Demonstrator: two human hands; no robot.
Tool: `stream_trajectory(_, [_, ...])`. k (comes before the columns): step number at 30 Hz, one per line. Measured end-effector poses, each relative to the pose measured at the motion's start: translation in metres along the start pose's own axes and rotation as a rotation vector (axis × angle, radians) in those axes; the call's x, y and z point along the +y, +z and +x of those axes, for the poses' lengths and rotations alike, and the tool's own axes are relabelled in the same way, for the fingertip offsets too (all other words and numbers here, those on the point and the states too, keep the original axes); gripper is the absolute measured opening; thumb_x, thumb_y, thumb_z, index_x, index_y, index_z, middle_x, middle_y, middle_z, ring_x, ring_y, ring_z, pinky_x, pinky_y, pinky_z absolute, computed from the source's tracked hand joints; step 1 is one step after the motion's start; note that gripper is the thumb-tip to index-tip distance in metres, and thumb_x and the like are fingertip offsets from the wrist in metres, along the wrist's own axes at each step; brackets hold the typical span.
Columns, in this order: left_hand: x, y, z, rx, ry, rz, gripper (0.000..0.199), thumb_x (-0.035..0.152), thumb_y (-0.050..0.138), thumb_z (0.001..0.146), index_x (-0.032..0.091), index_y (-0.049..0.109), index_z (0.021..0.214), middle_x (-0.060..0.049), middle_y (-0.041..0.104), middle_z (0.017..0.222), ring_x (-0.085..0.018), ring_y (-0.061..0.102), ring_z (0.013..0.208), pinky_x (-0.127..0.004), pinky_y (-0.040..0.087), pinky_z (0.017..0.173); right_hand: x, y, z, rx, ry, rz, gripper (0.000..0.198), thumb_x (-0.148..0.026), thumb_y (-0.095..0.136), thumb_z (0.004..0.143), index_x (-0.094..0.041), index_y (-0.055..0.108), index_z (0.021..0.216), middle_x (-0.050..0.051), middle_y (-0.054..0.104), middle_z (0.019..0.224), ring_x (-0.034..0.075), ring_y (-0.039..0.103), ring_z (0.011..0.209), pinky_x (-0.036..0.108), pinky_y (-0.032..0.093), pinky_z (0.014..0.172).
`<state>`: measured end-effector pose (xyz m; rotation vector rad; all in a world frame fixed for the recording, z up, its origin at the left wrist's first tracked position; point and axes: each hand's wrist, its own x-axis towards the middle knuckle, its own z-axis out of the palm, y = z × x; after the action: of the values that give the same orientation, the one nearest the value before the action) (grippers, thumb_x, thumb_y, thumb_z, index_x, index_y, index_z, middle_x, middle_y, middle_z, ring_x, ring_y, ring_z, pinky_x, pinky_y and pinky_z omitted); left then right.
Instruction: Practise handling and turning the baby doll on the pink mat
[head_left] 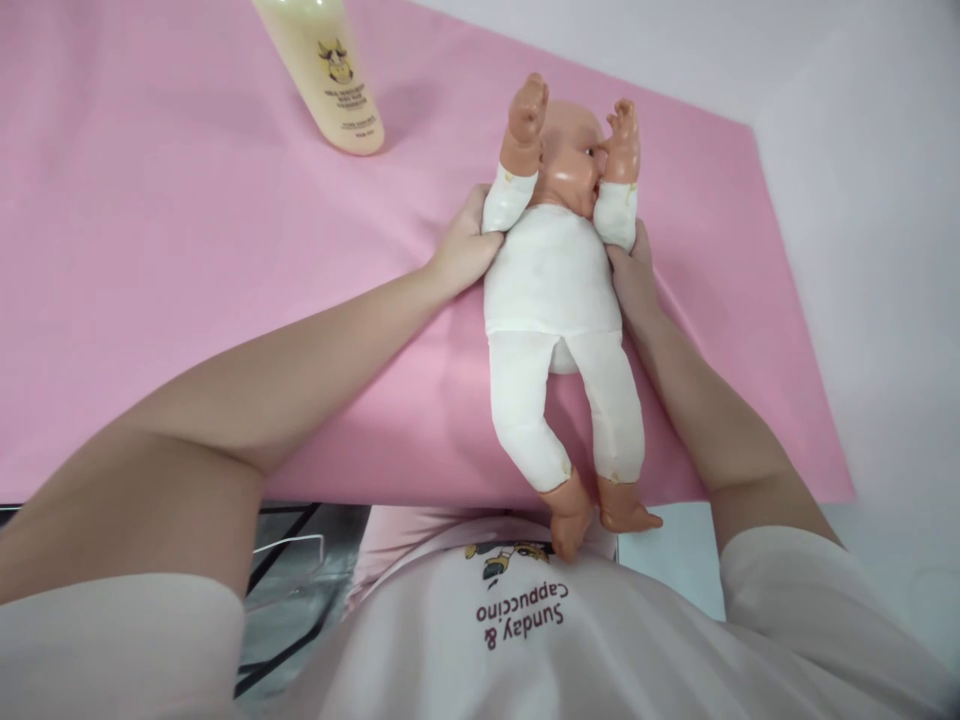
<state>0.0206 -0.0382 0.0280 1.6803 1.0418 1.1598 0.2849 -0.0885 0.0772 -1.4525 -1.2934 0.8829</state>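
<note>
A baby doll [555,275] with a white cloth body lies face up over a pink surface, its arms raised beside its head and its feet hanging past the near edge. My left hand [469,245] grips its side under one arm, the thumb at the armpit and the fingers hidden behind the doll. On the opposite side my right hand [634,275] holds it under the other arm, with most fingers out of sight. Whether the doll's back touches the surface I cannot tell.
A pale yellow bottle [341,95] with a cow picture lies or stands at the back left of the pink table cover [187,230]. White walls [862,250] border the far and right sides. Dark metal bars [289,545] show below the front edge.
</note>
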Motion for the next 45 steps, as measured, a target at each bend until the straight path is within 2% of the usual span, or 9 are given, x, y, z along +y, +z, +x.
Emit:
stream_trajectory(3, [0.003,0.001,-0.001,0.012,-0.013,0.002,0.051,0.042,0.077,0.093,0.039,0.054,0.137,0.009,0.078,0.145,-0.030,0.060,0.146,-0.058,0.047,0.139,0.002,0.000,0.003,0.007,-0.010,0.008,0.046,-0.017,0.056,0.089,-0.022,0.056,0.135,0.000,0.073,0.135,0.013,0.062,0.122,0.031,0.054,0.117])
stream_trajectory(7, [0.002,0.001,0.002,0.027,0.000,0.005,0.055,0.027,0.076,0.088,0.028,0.053,0.137,-0.003,0.074,0.150,-0.033,0.064,0.142,-0.059,0.050,0.136,0.008,0.000,0.010,0.007,-0.019,0.029,0.057,-0.016,0.056,0.084,-0.022,0.055,0.140,0.001,0.072,0.142,0.013,0.067,0.123,0.035,0.057,0.120])
stream_trajectory(9, [-0.006,0.001,0.007,0.014,0.038,-0.012,0.057,0.026,0.075,0.086,0.026,0.053,0.139,-0.005,0.073,0.150,-0.034,0.065,0.142,-0.058,0.051,0.135,0.012,-0.001,0.014,0.015,-0.018,0.035,0.062,-0.017,0.056,0.081,-0.024,0.056,0.142,0.000,0.072,0.144,0.015,0.070,0.125,0.040,0.058,0.122])
stream_trajectory(14, [-0.031,-0.003,0.020,-0.010,0.107,-0.075,0.058,0.027,0.078,0.081,0.041,0.059,0.134,0.005,0.077,0.143,-0.032,0.064,0.134,-0.048,0.056,0.128,0.017,-0.005,0.015,-0.049,-0.103,0.071,0.058,-0.026,0.062,0.081,-0.030,0.062,0.138,-0.003,0.072,0.145,0.018,0.071,0.131,0.045,0.059,0.126])
stream_trajectory(17, [-0.040,-0.005,0.025,-0.030,0.145,-0.107,0.059,0.028,0.078,0.080,0.045,0.061,0.134,0.009,0.078,0.143,-0.034,0.062,0.135,-0.048,0.054,0.128,0.019,-0.005,0.016,-0.017,-0.105,0.067,0.059,-0.022,0.059,0.079,-0.028,0.059,0.138,-0.002,0.072,0.144,0.016,0.069,0.126,0.041,0.059,0.122])
stream_trajectory(23, [-0.042,-0.007,0.025,-0.056,0.172,-0.138,0.060,0.028,0.079,0.082,0.045,0.061,0.137,0.010,0.077,0.143,-0.037,0.058,0.137,-0.052,0.049,0.129,0.020,-0.003,0.021,0.026,-0.071,0.035,0.060,-0.015,0.053,0.080,-0.024,0.053,0.139,0.001,0.070,0.138,0.014,0.066,0.125,0.038,0.055,0.125])
stream_trajectory(29, [-0.041,-0.005,0.024,-0.024,0.158,-0.156,0.046,0.032,0.082,0.090,0.043,0.063,0.130,0.005,0.076,0.137,-0.037,0.057,0.136,-0.054,0.047,0.126,0.024,-0.002,0.024,0.023,-0.113,0.010,0.061,-0.010,0.051,0.081,-0.021,0.051,0.142,0.004,0.069,0.135,0.015,0.065,0.122,0.038,0.057,0.120])
stream_trajectory(38, [-0.043,-0.002,0.024,0.001,0.226,-0.236,0.047,0.024,0.084,0.087,0.039,0.068,0.128,0.004,0.079,0.130,-0.035,0.057,0.126,-0.055,0.048,0.119,0.021,-0.003,0.023,0.025,-0.109,0.007,0.054,-0.009,0.051,0.082,-0.022,0.052,0.134,0.002,0.070,0.130,0.014,0.065,0.121,0.038,0.055,0.124])
stream_trajectory(45, [-0.035,0.003,0.022,0.037,0.236,-0.252,0.049,0.017,0.079,0.082,0.037,0.068,0.125,0.003,0.079,0.125,-0.033,0.059,0.120,-0.054,0.048,0.114,0.025,-0.003,0.025,0.036,-0.128,0.022,0.048,-0.009,0.050,0.082,-0.021,0.053,0.128,0.001,0.070,0.126,0.013,0.067,0.114,0.034,0.057,0.112])
